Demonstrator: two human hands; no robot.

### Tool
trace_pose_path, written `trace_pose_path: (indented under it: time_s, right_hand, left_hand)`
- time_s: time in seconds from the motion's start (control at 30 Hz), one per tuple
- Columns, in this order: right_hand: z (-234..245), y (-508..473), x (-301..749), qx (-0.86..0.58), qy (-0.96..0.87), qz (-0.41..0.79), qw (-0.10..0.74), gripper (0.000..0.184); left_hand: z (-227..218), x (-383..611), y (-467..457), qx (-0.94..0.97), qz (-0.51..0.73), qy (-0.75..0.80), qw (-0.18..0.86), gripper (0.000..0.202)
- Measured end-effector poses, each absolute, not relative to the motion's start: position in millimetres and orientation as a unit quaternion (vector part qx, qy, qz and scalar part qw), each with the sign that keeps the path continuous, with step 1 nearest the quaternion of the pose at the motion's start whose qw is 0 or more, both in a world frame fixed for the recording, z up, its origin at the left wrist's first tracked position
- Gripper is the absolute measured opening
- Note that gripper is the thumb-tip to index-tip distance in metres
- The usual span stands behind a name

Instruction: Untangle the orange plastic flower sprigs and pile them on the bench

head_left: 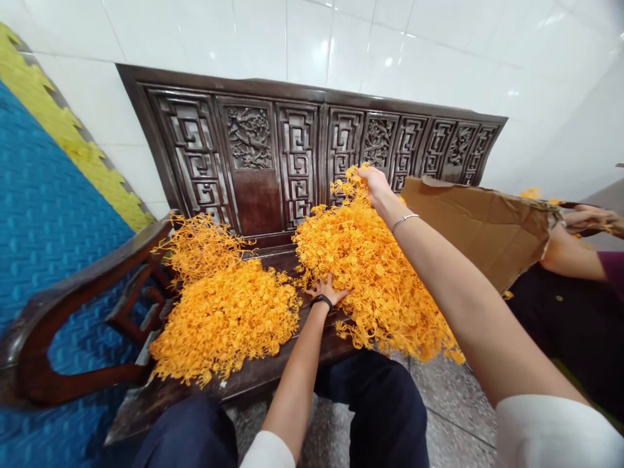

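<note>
A large heap of orange, spidery, curly-ended pieces [373, 260] lies on the dark wooden bench seat [287, 260], spilling over its front edge. My right hand [375, 183] is closed around a clump of these pieces at the heap's top, by the backrest. Low at the heap's left edge, my left hand [329, 292] has its fingers spread and touches the pieces and the seat. A second, flatter pile of the same pieces [227, 322] lies to the left. Behind it is a looser tangle of thin orange strands [205, 244].
The carved backrest [253, 201] stands against a white tiled wall [273, 39], with a curved armrest [29, 325] at left. Blue foam mat [53, 195] lies beyond it. At right is a cardboard piece [468, 224], beside another person's hand [582, 218] and orange pieces.
</note>
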State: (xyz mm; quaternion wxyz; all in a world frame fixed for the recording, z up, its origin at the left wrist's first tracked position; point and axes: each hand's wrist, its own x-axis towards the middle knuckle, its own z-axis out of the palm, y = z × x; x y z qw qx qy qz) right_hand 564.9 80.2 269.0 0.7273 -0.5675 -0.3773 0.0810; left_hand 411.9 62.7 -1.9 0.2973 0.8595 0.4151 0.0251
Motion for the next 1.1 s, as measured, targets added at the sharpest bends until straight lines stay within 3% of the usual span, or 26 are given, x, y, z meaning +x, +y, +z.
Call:
trace_pose_path:
  time_s: [0.13,0.3,0.43,0.57,0.67,0.77,0.87,1.0,1.1]
  right_hand:
    - [265,76,566,-0.578,-0.392,0.133,0.703,0.017]
    - [241,47,551,-0.754,-0.486,0.171,0.407,0.006]
    - [219,14,539,-0.797,-0.543,0.053,0.260,0.035]
    - [198,-35,526,-0.857,-0.512,-0.015,0.054,0.066]
    - [182,-75,516,-0.877,-0.476,-0.053,-0.023,0.093]
    - [162,-105,510,-0.878,-0.464,-0.112,-0.025,0.090]
    - [136,-119,512,-0.870,-0.463,-0.162,0.039,0.064]
    - [106,-121,520,-0.822,-0.507,-0.154,0.209,0.019]
    - [109,-115,522,-0.742,-0.493,-0.185,0.415,0.020]
  left_hand:
    - [-6,413,66,0.862,0.016,0.415,0.290,0.100]
    - [-14,406,69,0.864,0.011,0.416,0.283,0.098]
    - [-12,400,70,0.871,0.014,0.407,0.273,0.099]
    - [1,394,66,0.880,0.024,0.402,0.252,0.100]
    - [17,385,62,0.890,0.047,0.387,0.235,0.095]
    - [34,375,58,0.903,0.076,0.363,0.216,0.081]
    - [50,367,49,0.915,0.093,0.338,0.198,0.054]
    - [66,361,21,0.928,0.127,0.294,0.190,0.037]
    - [72,360,-3,0.937,0.149,0.242,0.204,0.036]
